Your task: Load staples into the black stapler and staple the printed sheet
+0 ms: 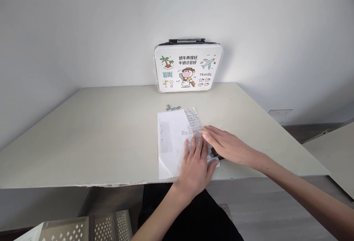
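Printed white paper sheets (pixel 173 130) lie near the desk's front edge, one covered in small grey print along its right side. My left hand (pixel 195 163) rests flat on them, fingers spread, holding nothing. At the paper's right edge, my right hand (pixel 225 143) is laid over a black stapler (pixel 214 153), its fingers stretched to the left. Most of the stapler is hidden under that hand; only a dark end with a bit of metal shows. Just beyond the paper's top edge are several grey staple strips (pixel 173 108).
A white case (pixel 189 67) with cartoon prints and a black handle leans upright against the wall at the back of the pale desk (pixel 96 134). Below the desk at the left stand perforated plastic baskets (pixel 105 228). Another pale surface (pixel 332 148) is at the right.
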A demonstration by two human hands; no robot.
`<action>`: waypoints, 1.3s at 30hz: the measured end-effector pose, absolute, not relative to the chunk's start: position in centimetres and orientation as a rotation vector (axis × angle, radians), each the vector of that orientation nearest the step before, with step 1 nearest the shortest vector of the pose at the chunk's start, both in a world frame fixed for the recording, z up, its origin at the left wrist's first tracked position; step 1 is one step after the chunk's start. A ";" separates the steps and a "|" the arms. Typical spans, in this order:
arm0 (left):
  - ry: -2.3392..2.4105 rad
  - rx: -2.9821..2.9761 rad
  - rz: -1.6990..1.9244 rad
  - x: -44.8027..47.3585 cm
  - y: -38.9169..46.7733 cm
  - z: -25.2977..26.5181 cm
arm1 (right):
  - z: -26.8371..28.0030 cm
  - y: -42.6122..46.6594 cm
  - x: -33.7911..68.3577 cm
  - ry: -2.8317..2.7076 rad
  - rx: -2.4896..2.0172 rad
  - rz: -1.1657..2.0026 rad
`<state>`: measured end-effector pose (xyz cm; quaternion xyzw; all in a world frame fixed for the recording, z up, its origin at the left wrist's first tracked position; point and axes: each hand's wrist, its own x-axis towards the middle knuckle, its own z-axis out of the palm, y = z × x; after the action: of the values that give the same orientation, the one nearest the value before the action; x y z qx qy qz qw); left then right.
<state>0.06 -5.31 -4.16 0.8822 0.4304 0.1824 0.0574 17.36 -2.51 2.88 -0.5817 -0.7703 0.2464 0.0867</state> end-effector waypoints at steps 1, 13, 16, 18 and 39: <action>1.304 2.666 0.554 0.1 -5.3 -4.1 | 2.8 -2.5 17.3 -2.299 -1.738 0.738; 1.301 2.638 0.596 0.1 -5.2 -4.5 | 2.8 -2.4 17.1 -2.345 -1.757 0.700; 1.301 2.637 0.589 0.1 -5.3 -4.4 | 2.8 -2.4 17.0 -2.374 -1.756 0.663; 1.306 2.638 0.572 0.1 -5.3 -4.2 | 2.7 -2.4 16.8 -2.383 -1.772 0.628; 1.323 2.670 0.651 0.0 -5.1 -5.3 | -1.2 -2.4 15.1 -2.458 -1.800 -0.062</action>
<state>-0.05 -5.09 -5.26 0.8744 0.4333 0.2133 0.0458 15.11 -2.36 -1.20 -0.5901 -0.8057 -0.0203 0.0470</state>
